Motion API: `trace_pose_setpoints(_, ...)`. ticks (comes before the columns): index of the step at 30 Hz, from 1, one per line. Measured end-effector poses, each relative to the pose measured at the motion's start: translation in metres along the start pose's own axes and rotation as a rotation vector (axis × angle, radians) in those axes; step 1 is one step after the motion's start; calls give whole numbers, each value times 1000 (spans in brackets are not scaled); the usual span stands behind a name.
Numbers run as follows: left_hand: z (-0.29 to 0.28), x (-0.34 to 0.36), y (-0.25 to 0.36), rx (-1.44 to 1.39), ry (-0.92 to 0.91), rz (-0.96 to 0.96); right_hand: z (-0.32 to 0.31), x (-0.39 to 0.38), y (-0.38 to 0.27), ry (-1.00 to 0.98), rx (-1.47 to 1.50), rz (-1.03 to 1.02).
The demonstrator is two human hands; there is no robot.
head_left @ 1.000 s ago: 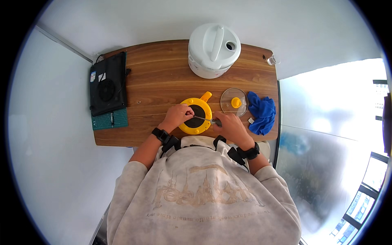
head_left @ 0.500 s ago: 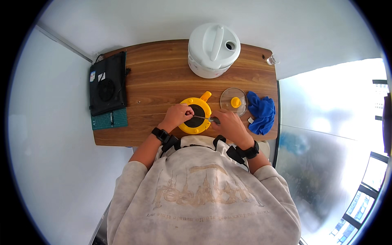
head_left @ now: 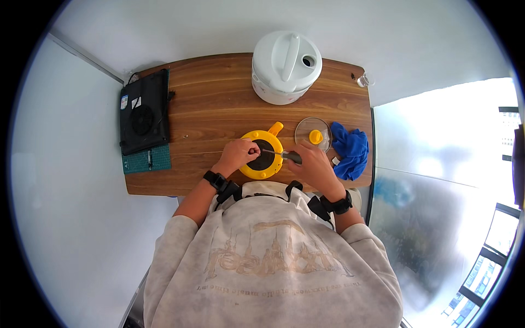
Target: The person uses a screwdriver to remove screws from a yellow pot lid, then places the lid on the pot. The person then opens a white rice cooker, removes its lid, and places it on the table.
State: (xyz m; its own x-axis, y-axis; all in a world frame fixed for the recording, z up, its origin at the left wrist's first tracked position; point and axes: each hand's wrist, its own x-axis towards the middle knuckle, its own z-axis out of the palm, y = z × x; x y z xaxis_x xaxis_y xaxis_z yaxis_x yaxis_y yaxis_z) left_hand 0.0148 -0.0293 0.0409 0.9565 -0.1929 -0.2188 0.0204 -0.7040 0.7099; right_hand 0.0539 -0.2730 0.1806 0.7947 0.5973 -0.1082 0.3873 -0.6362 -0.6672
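A yellow round appliance (head_left: 261, 172) with a dark centre, small knobs and a handle lies on the wooden table. My right hand (head_left: 310, 167) is closed on a grey-handled tool (head_left: 291, 157), perhaps a screwdriver, whose thin shaft crosses the dark centre toward my left fingers. My left hand (head_left: 238, 154) is pinched at the left side of that centre; whatever it holds is too small to name. Just to the right lies a glass lid (head_left: 306, 127) with a yellow knob, beside a bunched blue cloth (head_left: 350, 150).
A large white lidded container (head_left: 281, 63) stands at the back, a small clear glass (head_left: 365, 80) at the back right corner. A black device (head_left: 150, 90) with a fan rests on a green mat (head_left: 161, 160) at the left. Pale walls surround the table (head_left: 210, 93).
My right hand has shifted slightly right and up with the tool, and its shaft tip now sits a little apart from my left fingers. My left hand stays in place.
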Motion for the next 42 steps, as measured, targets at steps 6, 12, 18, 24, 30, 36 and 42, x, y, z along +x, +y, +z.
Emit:
trace_pose_setpoints(6,0,0,-1,-19,-6,-4,1,3,-5,-20,65,-36)
trace_pose_setpoints(12,-2,0,2,3,-7,5,7,8,-5,-9,86,-79)
trace_pose_setpoints(18,-3,0,3,18,-14,-1,7,9,-4,-27,54,-105)
trace_pose_setpoints(24,-2,0,1,3,-16,2,8,9,-3,-45,45,-113)
trace_pose_setpoints(30,-2,0,1,7,-8,5,9,10,-4,-53,50,-136)
trace_pose_setpoints(36,-2,0,0,-3,-17,2,8,12,-6,-74,27,-144)
trace_pose_setpoints(42,-1,0,0,-11,-20,-8,5,14,-10,-91,50,-203)
